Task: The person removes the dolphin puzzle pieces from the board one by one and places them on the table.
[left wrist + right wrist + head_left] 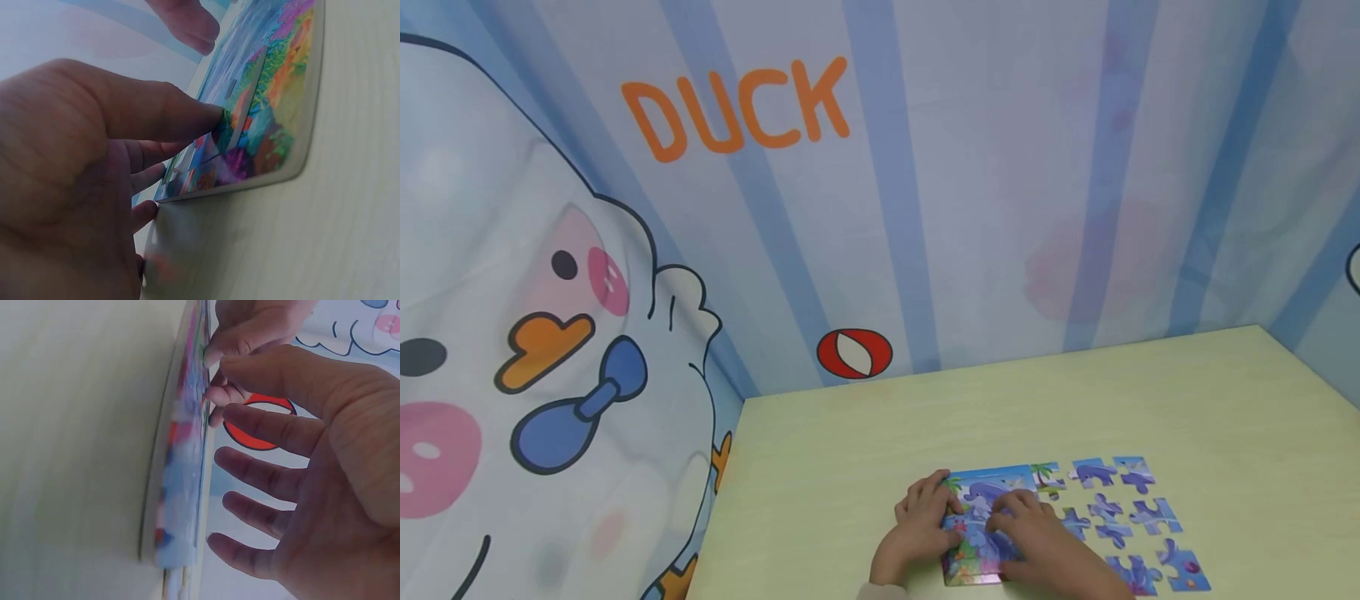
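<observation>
A jigsaw puzzle board [988, 500] with a dolphin and sea-plant picture lies flat on the table. At its left side is my left hand [921, 521]. The tip of the left thumb [181, 119] presses on the picture near a dark gap line, and the other fingers rest along the board's edge. Over the board's right part, my right hand [1037, 537] reaches in from the right. In the right wrist view its fingers [262, 428] are spread and loosely bent, with nothing seen between them. Whether they touch the board cannot be made out.
Several loose puzzle pieces [1156, 515] lie to the right of the board, some close to the right forearm. The pale yellow table [820, 467] meets a striped cloth backdrop [970, 208] with a printed duck at its back and left.
</observation>
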Demonstrator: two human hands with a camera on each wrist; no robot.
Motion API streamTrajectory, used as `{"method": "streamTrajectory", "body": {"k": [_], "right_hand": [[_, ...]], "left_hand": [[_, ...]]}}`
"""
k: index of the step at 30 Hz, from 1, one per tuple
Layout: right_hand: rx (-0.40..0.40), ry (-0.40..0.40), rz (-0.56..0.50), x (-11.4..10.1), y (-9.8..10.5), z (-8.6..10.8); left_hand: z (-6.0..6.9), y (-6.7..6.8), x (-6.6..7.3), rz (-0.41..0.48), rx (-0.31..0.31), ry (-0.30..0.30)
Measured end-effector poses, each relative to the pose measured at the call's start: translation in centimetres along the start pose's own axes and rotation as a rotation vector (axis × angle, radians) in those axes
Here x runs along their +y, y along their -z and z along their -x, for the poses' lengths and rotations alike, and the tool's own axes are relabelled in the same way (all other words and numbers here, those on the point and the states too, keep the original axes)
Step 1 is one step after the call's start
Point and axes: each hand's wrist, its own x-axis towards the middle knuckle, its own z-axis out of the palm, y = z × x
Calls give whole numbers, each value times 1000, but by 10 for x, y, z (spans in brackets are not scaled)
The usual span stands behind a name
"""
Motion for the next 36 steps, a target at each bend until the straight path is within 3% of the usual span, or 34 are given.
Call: {"method": "streamTrajectory", "body": {"k": [10, 20, 36], "right_hand": [[-23, 32, 48, -1, -9, -6], [-49, -1, 32, -7, -7, -12], [63, 21, 127, -5, -17, -23]], "left_hand": [[0, 1, 3, -15, -13, 17], [0, 2, 5, -15, -13, 12], [0, 1, 1, -13, -32, 10]]}}
